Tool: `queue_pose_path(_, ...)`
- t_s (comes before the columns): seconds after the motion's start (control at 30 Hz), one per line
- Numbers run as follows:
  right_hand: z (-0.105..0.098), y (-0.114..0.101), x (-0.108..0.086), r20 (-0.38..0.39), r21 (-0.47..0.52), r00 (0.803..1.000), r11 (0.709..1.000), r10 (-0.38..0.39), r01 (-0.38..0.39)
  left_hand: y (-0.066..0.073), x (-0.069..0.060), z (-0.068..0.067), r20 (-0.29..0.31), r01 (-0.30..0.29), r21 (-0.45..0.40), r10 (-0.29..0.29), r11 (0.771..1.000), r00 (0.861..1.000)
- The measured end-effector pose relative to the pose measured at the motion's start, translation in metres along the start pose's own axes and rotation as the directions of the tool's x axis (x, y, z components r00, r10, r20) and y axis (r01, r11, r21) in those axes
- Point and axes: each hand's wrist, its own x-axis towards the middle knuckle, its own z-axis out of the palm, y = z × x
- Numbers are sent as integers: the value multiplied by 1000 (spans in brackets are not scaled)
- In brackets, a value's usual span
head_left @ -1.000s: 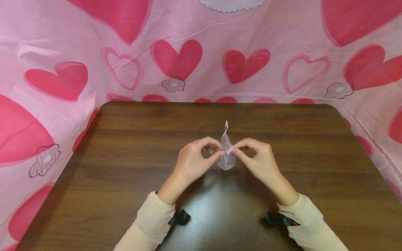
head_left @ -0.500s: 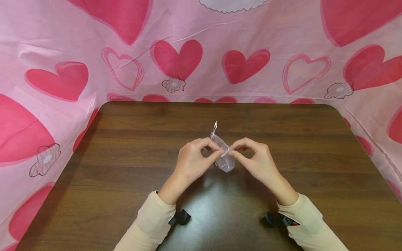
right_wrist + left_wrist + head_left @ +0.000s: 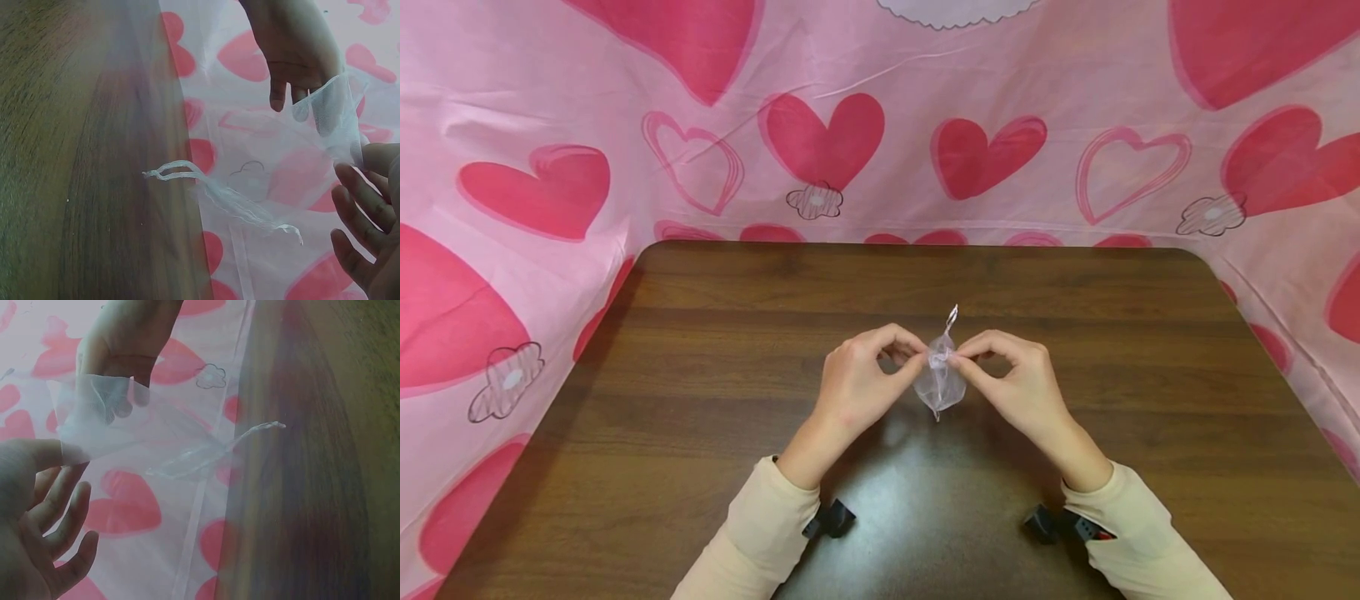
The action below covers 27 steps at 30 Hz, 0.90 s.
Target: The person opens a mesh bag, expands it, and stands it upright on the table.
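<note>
A small sheer white mesh bag [image 3: 942,387] hangs between both hands above the table. My left hand [image 3: 857,383] pinches its left side between thumb and index finger; my right hand [image 3: 1018,379] pinches the right side the same way. One looped cord [image 3: 952,317] sticks up past the far end, and a short cord tip shows at the near end. In the left wrist view the mesh [image 3: 125,419] stretches between the two hands, its cord [image 3: 256,430] pointing right. The right wrist view shows the cord loop [image 3: 178,170] and gathered mesh [image 3: 240,205].
A dark brown wooden table [image 3: 700,417] lies beneath the hands. Pink cloth [image 3: 910,75] with red hearts surrounds its back and sides. Black devices [image 3: 838,519] sit at both wrists, by the cream sleeves.
The bag has turned between the fingers: its looped cord swung left, then back right and a little nearer. A cord tip now shows at the near end. Both hands stay almost in place.
</note>
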Motion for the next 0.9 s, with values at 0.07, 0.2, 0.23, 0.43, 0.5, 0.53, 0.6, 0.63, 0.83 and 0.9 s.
queue_pose_path(0.07, 0, 0, 0, -4, -7, 1000, 1000, 7, -7, 0, 0, 0, -1, -14, 3, 14, 1000, 1000)
queue_pose_path(0.2, 0, -1, 0, -9, -11, 1000, 1000, 19, -19, 0, -1, 0, 7, -49, -1, 49, 999, 999)
queue_pose_path(0.23, 0, -1, 0, -8, -11, 1000, 1000, 20, -21, 1, -1, 0, 12, -56, -1, 56, 998, 998)
queue_pose_path(0.43, 1, -2, -1, 8, 3, 1000, 1000, -2, 2, 3, -3, 1, 34, -77, 49, 75, 996, 997)
queue_pose_path(0.5, 2, -3, -1, 10, -1, 1000, 1000, -12, 12, 2, -3, 1, 29, -85, 69, 83, 994, 996)
queue_pose_path(0.53, 2, -3, -1, 10, -4, 1000, 1000, -15, 16, 2, -2, 1, 24, -87, 74, 85, 993, 996)
queue_pose_path(0.6, 2, -4, -1, 14, -14, 1000, 1000, -17, 17, 2, -2, 1, 15, -88, 84, 87, 993, 996)
queue_pose_path(0.63, 2, -5, -1, 20, -15, 1000, 1000, -14, 14, 2, -2, 1, 11, -87, 87, 86, 992, 996)
queue_pose_path(0.83, 3, -5, -1, 75, 28, 997, 999, -17, 15, 1, -2, 0, -6, -69, 90, 70, 994, 998)
queue_pose_path(0.9, 3, -5, -1, 75, 40, 997, 999, -33, 30, 1, -2, 0, -11, -61, 89, 62, 994, 998)
